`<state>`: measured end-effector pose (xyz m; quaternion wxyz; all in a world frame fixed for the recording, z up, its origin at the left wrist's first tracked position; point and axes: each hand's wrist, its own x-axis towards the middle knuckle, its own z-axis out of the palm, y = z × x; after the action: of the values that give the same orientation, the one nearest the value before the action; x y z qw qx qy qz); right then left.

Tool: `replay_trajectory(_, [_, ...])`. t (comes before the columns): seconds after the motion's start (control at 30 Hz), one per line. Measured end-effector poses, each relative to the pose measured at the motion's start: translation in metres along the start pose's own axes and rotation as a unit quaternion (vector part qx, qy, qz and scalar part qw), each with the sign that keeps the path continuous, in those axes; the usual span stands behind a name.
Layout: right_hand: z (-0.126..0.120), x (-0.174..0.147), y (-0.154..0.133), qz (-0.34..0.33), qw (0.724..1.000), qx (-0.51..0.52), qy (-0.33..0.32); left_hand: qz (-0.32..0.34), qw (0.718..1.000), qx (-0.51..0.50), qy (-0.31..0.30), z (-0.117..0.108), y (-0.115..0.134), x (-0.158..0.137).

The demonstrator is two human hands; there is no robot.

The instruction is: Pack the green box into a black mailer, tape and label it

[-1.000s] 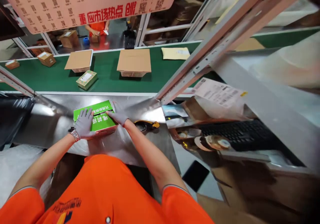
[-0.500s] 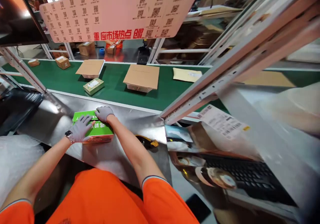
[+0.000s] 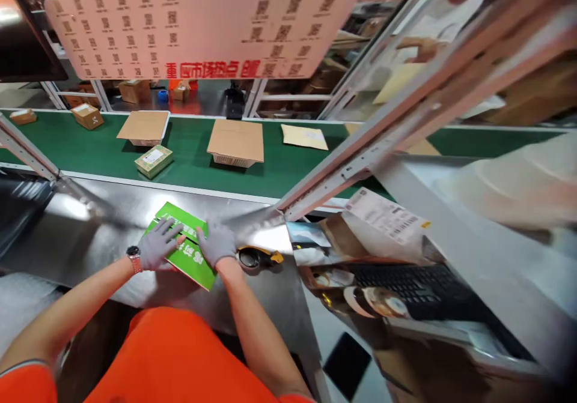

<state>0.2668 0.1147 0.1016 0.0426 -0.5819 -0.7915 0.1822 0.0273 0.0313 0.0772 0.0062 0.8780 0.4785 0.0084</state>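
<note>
A green cardboard box (image 3: 187, 263) with white lettering and a dark slit across its top sits on the metal bench, turned at an angle. My left hand (image 3: 157, 245), in a grey glove with a watch at the wrist, grips its left part, fingers over the top. On the right side, my right hand (image 3: 218, 244), also gloved in grey, holds the edge with its thumb on the lid. The bare thumb tip of the left glove shows near the slit. Just right of that hand lies a black and yellow tape dispenser (image 3: 250, 257).
Behind the metal bench (image 3: 108, 211) runs a green conveyor belt (image 3: 189, 136) carrying several parcels, a small box (image 3: 154, 161) among them. A slanted metal post (image 3: 333, 178) stands right of my hands. Further right are a keyboard (image 3: 419, 283), tape rolls (image 3: 374, 301) and a phone (image 3: 347, 364).
The green box has turned clockwise and its top now faces me more. My right hand has shifted from its far edge to its right side. The view has moved a little.
</note>
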Motion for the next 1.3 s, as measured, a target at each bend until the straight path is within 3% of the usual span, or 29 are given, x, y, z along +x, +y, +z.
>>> replay_trajectory(0.13, [0.012, -0.002, 0.003, 0.032, 0.999, -0.031, -0.001, 0.086, 0.995, -0.028, 0.038, 0.017, -0.018, 0.021])
replay_trajectory(0.2, [0.011, 0.003, 0.006, 0.0, 0.999, -0.043, 0.001, 0.104, 0.992, -0.036, 0.065, 0.023, -0.023, 0.027])
replay_trajectory(0.27, [-0.007, 0.007, 0.012, -0.061, 0.997, -0.036, 0.014, 0.119, 0.988, -0.045, 0.084, 0.028, -0.025, 0.031])
replay_trajectory(0.37, [-0.057, 0.01, 0.02, -0.145, 0.98, -0.01, 0.133, 0.138, 0.984, -0.064, 0.096, 0.033, -0.026, 0.033])
replay_trajectory(0.47, [-0.088, 0.012, 0.012, -0.163, 0.947, 0.007, 0.278, 0.149, 0.98, -0.084, 0.103, 0.039, -0.026, 0.035])
replay_trajectory(0.57, [-0.057, 0.017, -0.009, -0.096, 0.957, 0.016, 0.274, 0.151, 0.974, -0.121, 0.119, 0.049, -0.025, 0.039])
replay_trajectory(0.67, [0.005, 0.024, -0.024, 0.022, 0.993, 0.006, 0.118, 0.143, 0.966, -0.171, 0.133, 0.06, -0.023, 0.044])
replay_trajectory(0.73, [0.03, 0.027, -0.026, 0.043, 0.997, -0.026, 0.052, 0.137, 0.962, -0.197, 0.133, 0.064, -0.022, 0.05])
replay_trajectory(0.9, [0.031, 0.02, -0.014, 0.012, 0.997, -0.072, 0.038, 0.155, 0.945, -0.253, 0.138, 0.061, -0.018, 0.054])
replay_trajectory(1.0, [0.034, 0.013, 0.0, -0.01, 0.996, -0.061, 0.071, 0.182, 0.913, -0.327, 0.161, 0.058, -0.025, 0.047])
replay_trajectory(1.07, [0.04, 0.011, 0.01, -0.025, 0.993, -0.056, 0.097, 0.152, 0.888, -0.394, 0.182, 0.056, -0.048, 0.048])
replay_trajectory(1.13, [0.047, 0.012, 0.018, -0.037, 0.991, -0.054, 0.119, 0.059, 0.872, -0.437, 0.212, 0.056, -0.095, 0.055])
replay_trajectory(1.23, [0.051, 0.016, 0.027, -0.038, 0.987, -0.058, 0.145, -0.183, 0.853, -0.427, 0.24, 0.061, -0.205, 0.069])
replay_trajectory(1.3, [0.052, 0.018, 0.03, -0.04, 0.985, -0.06, 0.155, -0.326, 0.82, -0.409, 0.231, 0.071, -0.285, 0.076])
